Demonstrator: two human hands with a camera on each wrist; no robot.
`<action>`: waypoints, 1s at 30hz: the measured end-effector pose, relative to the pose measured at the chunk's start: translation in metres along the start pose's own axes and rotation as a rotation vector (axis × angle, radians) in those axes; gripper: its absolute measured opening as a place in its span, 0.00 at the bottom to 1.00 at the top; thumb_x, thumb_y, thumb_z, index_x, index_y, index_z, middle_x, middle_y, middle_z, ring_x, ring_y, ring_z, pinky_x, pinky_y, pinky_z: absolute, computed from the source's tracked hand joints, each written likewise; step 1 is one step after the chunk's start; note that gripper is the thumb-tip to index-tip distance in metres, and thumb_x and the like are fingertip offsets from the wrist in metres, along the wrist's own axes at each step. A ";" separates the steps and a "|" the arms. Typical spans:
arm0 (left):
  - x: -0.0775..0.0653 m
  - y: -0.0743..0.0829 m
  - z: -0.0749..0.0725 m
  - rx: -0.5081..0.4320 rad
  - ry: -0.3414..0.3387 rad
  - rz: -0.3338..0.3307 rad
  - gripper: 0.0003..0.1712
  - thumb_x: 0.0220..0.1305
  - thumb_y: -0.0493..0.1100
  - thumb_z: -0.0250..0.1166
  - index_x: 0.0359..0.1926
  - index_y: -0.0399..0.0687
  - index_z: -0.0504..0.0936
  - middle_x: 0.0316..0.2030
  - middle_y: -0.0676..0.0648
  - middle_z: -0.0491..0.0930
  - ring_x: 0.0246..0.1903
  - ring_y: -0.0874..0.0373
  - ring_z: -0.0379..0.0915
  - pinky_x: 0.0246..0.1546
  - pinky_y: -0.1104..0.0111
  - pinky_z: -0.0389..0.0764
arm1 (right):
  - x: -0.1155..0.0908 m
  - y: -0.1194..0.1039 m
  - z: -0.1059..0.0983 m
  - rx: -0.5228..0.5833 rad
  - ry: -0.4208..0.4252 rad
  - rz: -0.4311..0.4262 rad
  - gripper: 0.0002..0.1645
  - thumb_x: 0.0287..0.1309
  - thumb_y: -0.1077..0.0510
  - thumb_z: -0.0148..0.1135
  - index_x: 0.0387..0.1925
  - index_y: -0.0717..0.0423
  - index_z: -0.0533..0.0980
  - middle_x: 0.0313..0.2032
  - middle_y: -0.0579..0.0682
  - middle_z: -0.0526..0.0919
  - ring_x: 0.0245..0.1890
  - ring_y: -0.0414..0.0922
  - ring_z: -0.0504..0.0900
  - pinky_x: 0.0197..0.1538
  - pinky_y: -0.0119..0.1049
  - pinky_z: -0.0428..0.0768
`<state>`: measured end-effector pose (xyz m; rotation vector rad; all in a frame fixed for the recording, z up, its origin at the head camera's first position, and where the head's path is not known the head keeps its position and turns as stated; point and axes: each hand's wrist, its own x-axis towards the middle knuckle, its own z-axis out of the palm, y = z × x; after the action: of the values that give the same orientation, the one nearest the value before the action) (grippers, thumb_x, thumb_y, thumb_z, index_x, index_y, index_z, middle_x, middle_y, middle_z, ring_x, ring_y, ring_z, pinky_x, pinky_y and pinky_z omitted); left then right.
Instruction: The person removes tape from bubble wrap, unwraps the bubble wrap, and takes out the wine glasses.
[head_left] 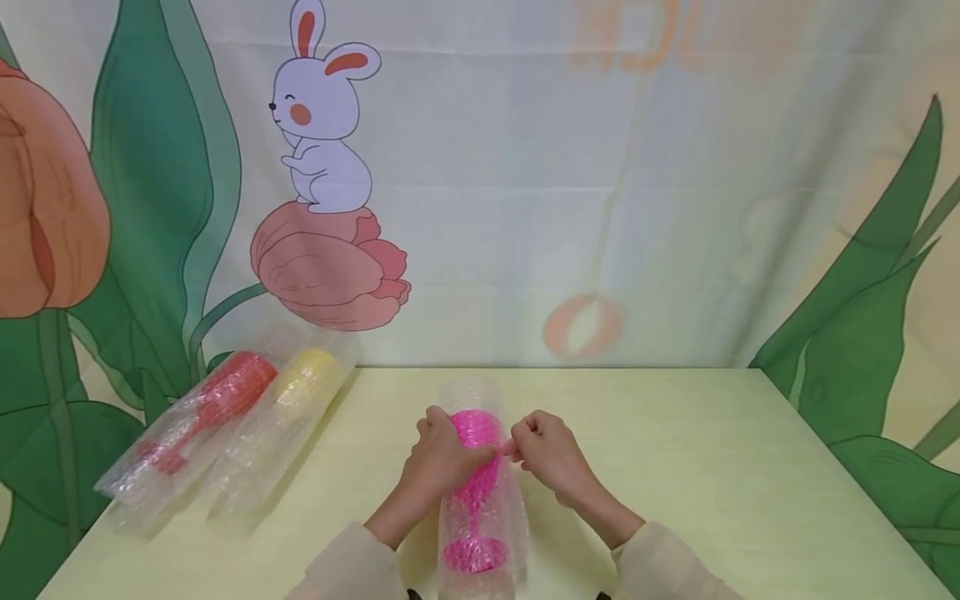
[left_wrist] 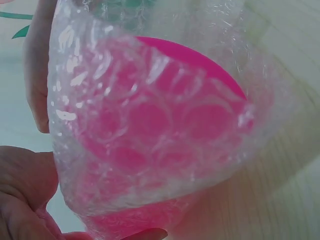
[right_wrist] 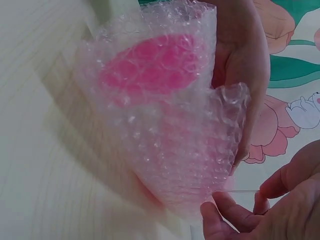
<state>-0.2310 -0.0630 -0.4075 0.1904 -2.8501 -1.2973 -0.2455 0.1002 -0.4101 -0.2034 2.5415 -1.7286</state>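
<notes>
A pink goblet (head_left: 477, 427), rolled in clear bubble wrap (head_left: 468, 390), lies in front of me with its round base toward me. My left hand (head_left: 441, 460) grips the wrapped bowl, its thumb lying across the front. Close by on the right, my right hand (head_left: 550, 454) has its fingers curled. In the right wrist view its fingertips pinch a thin clear strand (right_wrist: 240, 191) stretched out from the wrap; whether it is tape or a band I cannot tell. The left wrist view shows the bowl's bare rim (left_wrist: 205, 57) above the wrap's edge.
Two more bubble-wrapped goblets lie side by side at the table's left: a red one (head_left: 238, 387) and a yellow one (head_left: 309, 371). The pale table (head_left: 697, 467) ends at the back against a printed cloth (head_left: 487, 167) with a rabbit and tulips.
</notes>
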 end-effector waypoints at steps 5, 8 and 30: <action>-0.001 0.000 0.002 -0.010 0.016 0.005 0.42 0.52 0.49 0.79 0.54 0.33 0.61 0.41 0.37 0.67 0.30 0.46 0.74 0.29 0.58 0.82 | -0.002 0.000 0.002 0.072 -0.027 0.017 0.11 0.71 0.62 0.45 0.38 0.67 0.71 0.33 0.61 0.84 0.31 0.50 0.85 0.40 0.43 0.87; -0.001 0.001 0.003 -0.010 0.022 0.006 0.42 0.52 0.48 0.78 0.54 0.33 0.61 0.42 0.37 0.67 0.31 0.46 0.75 0.30 0.57 0.83 | -0.004 0.000 0.003 0.092 -0.019 0.015 0.12 0.72 0.62 0.43 0.40 0.68 0.70 0.34 0.62 0.82 0.30 0.48 0.84 0.39 0.43 0.87; -0.001 0.000 0.002 0.013 0.024 -0.007 0.45 0.50 0.48 0.78 0.58 0.33 0.61 0.44 0.37 0.68 0.36 0.44 0.77 0.37 0.52 0.87 | 0.008 0.016 0.000 -0.295 -0.054 -0.033 0.22 0.56 0.65 0.67 0.51 0.73 0.77 0.34 0.55 0.85 0.28 0.45 0.82 0.32 0.38 0.82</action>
<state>-0.2304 -0.0608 -0.4088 0.2140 -2.8416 -1.2687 -0.2546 0.1052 -0.4242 -0.3031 2.7558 -1.3291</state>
